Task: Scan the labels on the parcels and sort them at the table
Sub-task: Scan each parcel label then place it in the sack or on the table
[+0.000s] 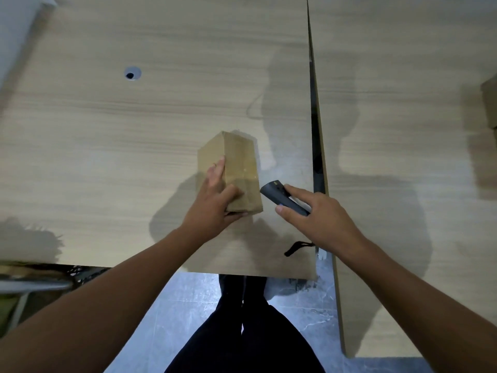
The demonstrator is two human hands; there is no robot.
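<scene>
While the left hand grips the cardboard parcel mid-frame, scanning is pending.
The right hand holds the barcode scanner alongside; no label shows, so the parcel likely needs turning.

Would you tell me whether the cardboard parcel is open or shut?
Shut: the parcel shows only flat, unbroken faces, no lifted flaps, while the left hand grips it.

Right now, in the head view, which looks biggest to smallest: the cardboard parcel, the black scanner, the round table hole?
1. cardboard parcel
2. black scanner, partly hidden under the right hand
3. round table hole, though farther from the camera
</scene>
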